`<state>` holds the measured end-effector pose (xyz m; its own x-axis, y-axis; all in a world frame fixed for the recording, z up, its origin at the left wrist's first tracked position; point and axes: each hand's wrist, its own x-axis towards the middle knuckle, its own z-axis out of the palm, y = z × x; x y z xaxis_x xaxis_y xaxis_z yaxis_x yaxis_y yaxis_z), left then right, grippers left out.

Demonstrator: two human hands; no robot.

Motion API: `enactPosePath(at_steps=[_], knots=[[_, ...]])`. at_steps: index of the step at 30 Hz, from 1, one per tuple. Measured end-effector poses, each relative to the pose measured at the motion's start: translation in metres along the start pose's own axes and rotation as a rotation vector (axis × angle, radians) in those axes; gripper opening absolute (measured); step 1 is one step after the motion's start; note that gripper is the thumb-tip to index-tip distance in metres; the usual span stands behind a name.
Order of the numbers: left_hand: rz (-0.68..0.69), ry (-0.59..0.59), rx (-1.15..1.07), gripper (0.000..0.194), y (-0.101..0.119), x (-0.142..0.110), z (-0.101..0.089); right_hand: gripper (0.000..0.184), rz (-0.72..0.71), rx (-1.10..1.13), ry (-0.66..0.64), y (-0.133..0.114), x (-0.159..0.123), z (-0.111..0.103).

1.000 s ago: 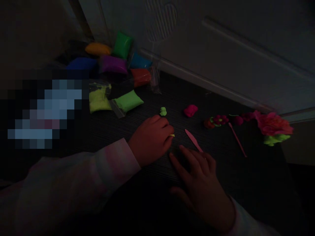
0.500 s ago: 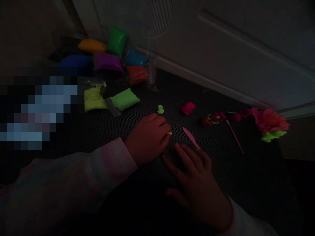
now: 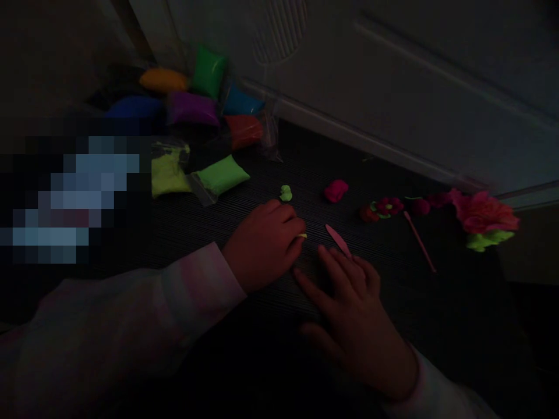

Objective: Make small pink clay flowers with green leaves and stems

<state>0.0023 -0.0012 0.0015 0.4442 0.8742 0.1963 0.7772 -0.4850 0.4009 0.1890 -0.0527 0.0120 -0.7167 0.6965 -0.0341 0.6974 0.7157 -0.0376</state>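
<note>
The scene is very dark. My left hand [image 3: 263, 244] rests curled on a dark ribbed surface [image 3: 393, 302], its fingertips pinched on a tiny yellow bit of clay [image 3: 302, 235]. My right hand [image 3: 356, 317] lies flat beside it with fingers stretched out, its fingertips just below a pink plastic knife tool [image 3: 338, 240]. A small green clay lump [image 3: 285, 193] and a magenta clay lump [image 3: 336, 190] lie just beyond both hands.
Several bags of coloured clay [image 3: 196, 110] are piled at the back left, with a light green bag [image 3: 220, 174] and a yellow-green bag [image 3: 168, 171] nearer. At the right lie small clay flowers [image 3: 386, 208], a thin pink stick tool [image 3: 419, 241] and a large pink clay flower [image 3: 484, 218]. A pale panelled wall [image 3: 414, 99] runs behind.
My right hand has slid slightly up toward the pink knife tool. My left hand stays pinched on the yellow bit; the view has shifted a little.
</note>
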Motion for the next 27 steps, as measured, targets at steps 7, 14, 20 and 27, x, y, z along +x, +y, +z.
enactPosePath(at_steps=[7, 14, 20, 27], knots=[[-0.006, -0.007, 0.003, 0.018, 0.0009, 0.0007, -0.0003, 0.055, -0.019, -0.002, 0.005, 0.0011, 0.0001, 0.0004], [0.005, -0.013, 0.004, 0.018, -0.0001, 0.0, -0.0008, 0.054, -0.034, -0.005, -0.015, 0.0016, 0.001, 0.0006], [-0.007, -0.014, 0.002, 0.019, 0.0001, -0.0003, 0.0002, 0.055, -0.061, 0.001, -0.016, 0.0018, 0.0006, 0.0002], [0.003, 0.0, -0.002, 0.018, -0.0005, 0.0008, 0.0011, 0.055, -0.042, 0.027, -0.012, 0.0017, 0.0006, 0.0009]])
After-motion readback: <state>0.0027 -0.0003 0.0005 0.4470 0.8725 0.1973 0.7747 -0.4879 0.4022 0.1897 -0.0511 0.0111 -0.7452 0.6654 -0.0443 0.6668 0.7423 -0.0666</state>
